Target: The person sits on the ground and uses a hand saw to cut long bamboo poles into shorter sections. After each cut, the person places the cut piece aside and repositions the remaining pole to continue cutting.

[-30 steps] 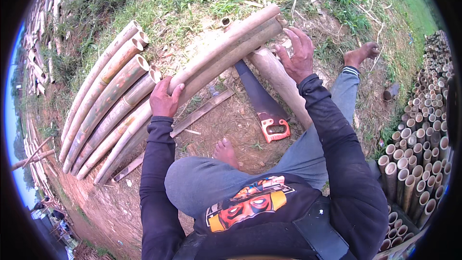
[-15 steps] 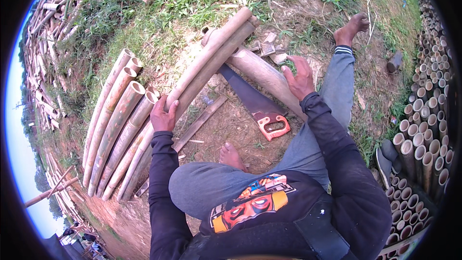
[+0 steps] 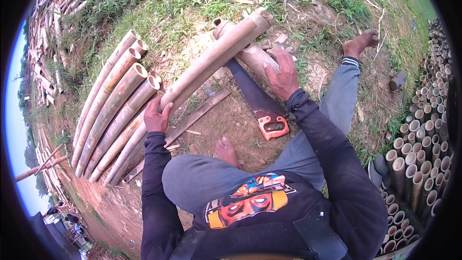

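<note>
Left hand [image 3: 156, 115]: wrapped around the near end of the long bamboo pole [image 3: 211, 60].
Right hand [image 3: 284, 74]: lay flat and loose on a short bamboo piece [image 3: 255, 58].
Handsaw [image 3: 262, 108]: lay unused on the dirt.
Done: cut poles [image 3: 113, 108] lay in a row at the left.
Left: this pole looked uncut.

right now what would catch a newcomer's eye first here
The long bamboo pole slanting across the middle, with the left hand gripping its near end and the right hand on a shorter bamboo piece beside it. An orange-handled handsaw lies on the dirt between the legs. Cut bamboo poles lie stacked at left.
</note>
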`<state>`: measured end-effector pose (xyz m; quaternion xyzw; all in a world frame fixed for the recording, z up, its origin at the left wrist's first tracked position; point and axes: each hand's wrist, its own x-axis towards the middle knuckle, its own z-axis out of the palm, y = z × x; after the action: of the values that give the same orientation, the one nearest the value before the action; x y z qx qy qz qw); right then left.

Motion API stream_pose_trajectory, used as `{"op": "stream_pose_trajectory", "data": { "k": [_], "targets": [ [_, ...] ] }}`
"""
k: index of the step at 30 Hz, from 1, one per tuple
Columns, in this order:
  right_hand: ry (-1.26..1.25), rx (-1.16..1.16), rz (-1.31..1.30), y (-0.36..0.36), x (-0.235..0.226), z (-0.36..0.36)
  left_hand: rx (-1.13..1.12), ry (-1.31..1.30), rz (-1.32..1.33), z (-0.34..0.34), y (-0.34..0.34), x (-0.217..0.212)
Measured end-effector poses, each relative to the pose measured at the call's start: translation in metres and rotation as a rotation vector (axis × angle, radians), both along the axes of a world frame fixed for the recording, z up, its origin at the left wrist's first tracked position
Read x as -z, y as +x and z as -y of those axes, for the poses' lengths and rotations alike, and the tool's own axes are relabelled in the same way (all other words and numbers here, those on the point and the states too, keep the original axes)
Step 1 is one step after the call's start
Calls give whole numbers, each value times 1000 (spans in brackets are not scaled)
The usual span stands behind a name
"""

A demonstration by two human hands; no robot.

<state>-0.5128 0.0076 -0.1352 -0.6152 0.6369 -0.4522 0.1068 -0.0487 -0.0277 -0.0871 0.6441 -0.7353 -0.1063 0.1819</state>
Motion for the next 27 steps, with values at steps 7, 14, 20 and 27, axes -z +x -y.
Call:
{"op": "stream_pose_trajectory", "data": {
  "k": [7, 14, 20, 27],
  "targets": [
    [28, -188, -82, -9, -35, 144, 102, -144, 62, 10, -9, -6],
    [96, -233, -228, -34, -28, 197, 115, -116, 10, 38, -13, -3],
    [161, -231, -318, -45, -18, 217, 81, 164, 36, 53, -22, -15],
    [223, -257, -359, -43, -18, 231, 29, 297, -22, 62, -26, -26]
  ]
}}
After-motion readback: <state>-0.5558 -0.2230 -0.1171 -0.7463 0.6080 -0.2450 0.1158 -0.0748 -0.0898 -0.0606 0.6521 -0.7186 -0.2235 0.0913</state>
